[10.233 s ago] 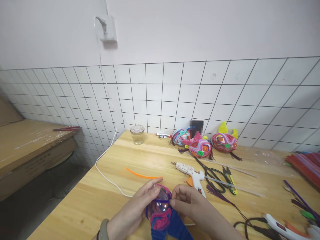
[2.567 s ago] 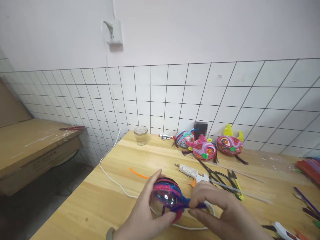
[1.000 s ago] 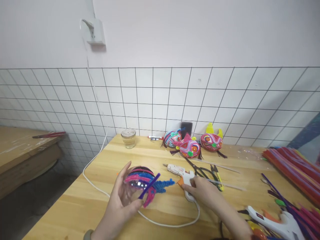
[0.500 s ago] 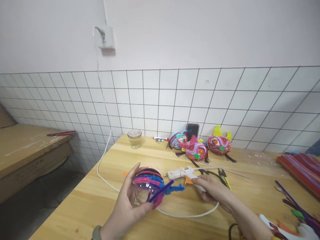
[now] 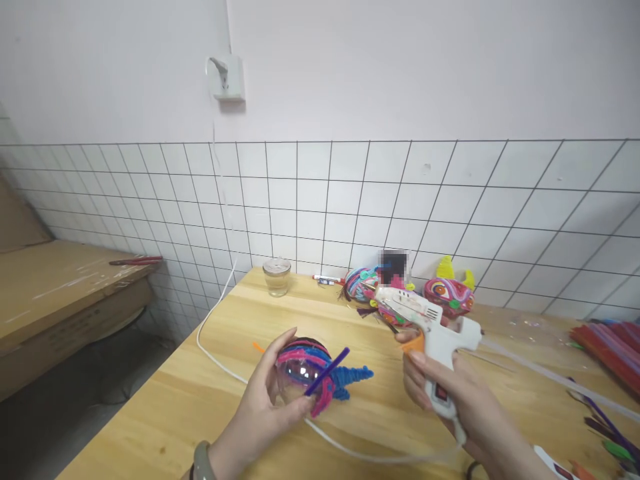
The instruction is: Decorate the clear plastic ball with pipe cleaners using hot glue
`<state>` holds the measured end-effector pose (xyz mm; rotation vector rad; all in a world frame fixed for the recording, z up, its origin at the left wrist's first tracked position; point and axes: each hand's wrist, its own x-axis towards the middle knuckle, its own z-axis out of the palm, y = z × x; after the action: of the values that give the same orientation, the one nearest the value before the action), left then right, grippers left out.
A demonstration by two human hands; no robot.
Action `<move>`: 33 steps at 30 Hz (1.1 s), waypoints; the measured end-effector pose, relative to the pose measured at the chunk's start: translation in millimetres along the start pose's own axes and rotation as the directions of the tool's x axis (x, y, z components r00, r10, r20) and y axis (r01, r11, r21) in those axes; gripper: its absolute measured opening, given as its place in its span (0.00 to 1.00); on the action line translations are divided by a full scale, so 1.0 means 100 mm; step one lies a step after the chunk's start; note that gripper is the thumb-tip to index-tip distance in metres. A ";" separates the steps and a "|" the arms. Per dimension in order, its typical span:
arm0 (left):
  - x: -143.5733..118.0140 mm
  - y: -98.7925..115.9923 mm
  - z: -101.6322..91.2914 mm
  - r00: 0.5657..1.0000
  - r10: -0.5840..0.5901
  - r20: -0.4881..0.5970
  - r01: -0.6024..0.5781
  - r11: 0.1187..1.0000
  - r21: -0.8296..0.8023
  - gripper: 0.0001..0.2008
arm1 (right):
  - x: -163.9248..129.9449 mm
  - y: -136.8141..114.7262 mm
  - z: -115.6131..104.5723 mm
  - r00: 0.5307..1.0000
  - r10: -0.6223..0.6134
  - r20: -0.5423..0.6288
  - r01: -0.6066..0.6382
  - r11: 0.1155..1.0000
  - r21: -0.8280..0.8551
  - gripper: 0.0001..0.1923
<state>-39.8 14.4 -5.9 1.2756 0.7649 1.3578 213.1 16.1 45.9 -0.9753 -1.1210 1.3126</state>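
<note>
My left hand [image 5: 273,393] is wrapped round a clear plastic ball [image 5: 300,370], partly covered in pink, blue and black fuzzy strips. Blue fuzzy pieces [image 5: 353,379] stick out from its right side. A purple pipe cleaner [image 5: 327,371] lies slantwise across the ball's front, its lower end by my left thumb. My right hand [image 5: 440,387] grips a white hot glue gun [image 5: 425,320] by its handle, raised above the table, with a finger at the orange trigger [image 5: 414,344]. The nozzle points up and left, apart from the ball. A long glue stick [image 5: 555,380] trails from its back.
Several decorated balls [image 5: 450,297] stand at the back of the wooden table [image 5: 200,407], near a lidded glass [image 5: 277,277] and a marker [image 5: 327,279]. A bundle of pipe cleaners [image 5: 613,347] lies at right. A white cord [image 5: 220,363] crosses the tabletop.
My right hand has lifted the glue gun off the table and tilted its nozzle upward. My left hand still holds the ball, turned slightly. The view has shifted a little.
</note>
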 end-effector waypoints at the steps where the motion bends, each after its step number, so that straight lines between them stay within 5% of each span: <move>1: 0.00 0.00 0.00 1.000 0.005 -0.003 -0.004 0.999 0.038 0.37 | -0.02 -0.02 0.03 1.000 0.015 0.024 -0.015 1.000 0.008 0.16; 9: -0.03 -0.01 0.03 0.995 0.086 0.052 -0.100 0.900 0.424 0.36 | -0.11 -0.01 0.18 0.997 0.019 -0.080 -0.047 0.932 -0.359 0.19; 14: -0.05 0.01 0.07 0.983 0.142 0.112 -0.181 0.815 0.551 0.36 | -0.14 0.05 0.38 0.984 -0.027 -0.175 -0.037 0.937 -0.349 0.15; 18: -0.06 0.03 0.08 0.985 0.137 0.106 -0.173 0.798 0.577 0.35 | -0.16 0.01 0.49 0.961 -0.034 -0.275 -0.054 0.950 -0.307 0.22; 21: -0.04 0.05 0.08 0.984 0.155 0.090 -0.178 0.784 0.594 0.34 | -0.18 0.00 0.51 0.970 -0.035 -0.240 -0.032 0.962 -0.269 0.23; 26: -0.02 0.05 0.09 0.987 0.149 0.059 -0.154 0.789 0.595 0.33 | -0.24 0.05 0.49 0.985 0.050 -0.164 -0.095 0.954 -0.283 0.09; 33: 0.01 0.00 0.05 0.975 0.221 0.026 -0.192 0.778 0.598 0.33 | -0.33 0.00 0.56 0.987 0.149 -0.065 -0.162 0.915 -0.370 0.09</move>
<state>-35.1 14.2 -4.7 1.8774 1.1763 1.3694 160.4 -20.9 55.8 -1.3889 -1.3172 1.2220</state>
